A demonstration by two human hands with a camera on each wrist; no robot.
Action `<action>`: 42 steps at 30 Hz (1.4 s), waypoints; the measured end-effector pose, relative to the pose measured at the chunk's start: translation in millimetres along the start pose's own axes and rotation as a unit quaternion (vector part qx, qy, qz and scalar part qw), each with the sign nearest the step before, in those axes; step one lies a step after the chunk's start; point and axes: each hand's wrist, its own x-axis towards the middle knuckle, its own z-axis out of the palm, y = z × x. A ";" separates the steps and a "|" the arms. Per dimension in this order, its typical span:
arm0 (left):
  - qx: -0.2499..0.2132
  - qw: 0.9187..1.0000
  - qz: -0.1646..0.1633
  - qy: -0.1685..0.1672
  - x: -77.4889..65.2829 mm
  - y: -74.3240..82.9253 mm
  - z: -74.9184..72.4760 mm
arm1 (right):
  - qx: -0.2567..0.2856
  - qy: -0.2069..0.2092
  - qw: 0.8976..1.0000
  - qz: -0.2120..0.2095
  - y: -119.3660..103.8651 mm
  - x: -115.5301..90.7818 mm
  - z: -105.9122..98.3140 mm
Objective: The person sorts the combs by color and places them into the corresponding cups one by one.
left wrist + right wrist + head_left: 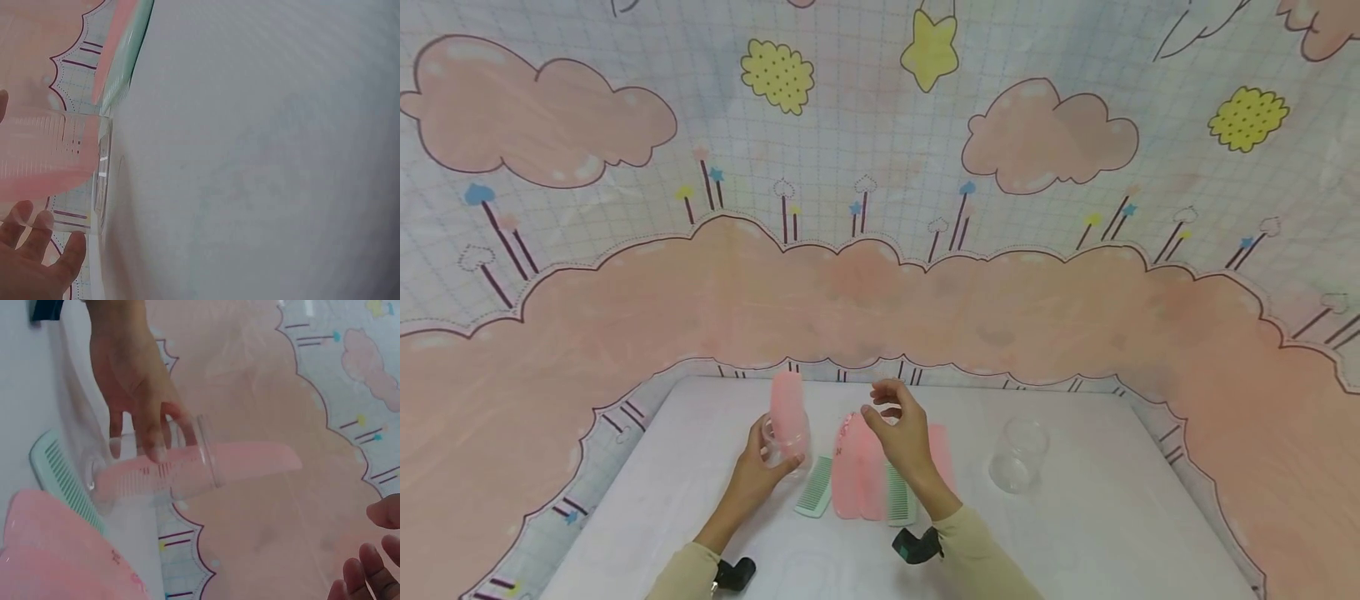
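My left hand grips a clear plastic cup, its fingers spread round the wall. A pink comb stands upright in that cup, its upper part sticking out above the rim. Through the cup's side in the right wrist view, the comb's teeth show. My right hand hovers over the pink combs in the middle of the table, fingers loosely bent and nothing between them. Green combs lie beside the pink ones, one of them partly under my right wrist.
On the right side of the white table stands a second clear cup. Another pink piece shows just right of my right hand. Behind the table hangs a patterned cloth with clouds and stars.
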 end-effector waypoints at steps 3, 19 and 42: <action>0.002 1.000 0.000 0.001 -0.7 -0.5 -0.2 | -0.010 0.004 1.000 -0.002 4.7 -4.4 -7.3; 0.003 1.000 -0.007 0.001 -4.2 -0.2 1.1 | -0.039 0.022 0.998 0.034 31.5 -19.9 -45.8; -0.005 1.000 0.010 0.004 -2.2 -1.5 -0.1 | -0.097 0.035 0.990 0.094 65.1 -29.7 -89.0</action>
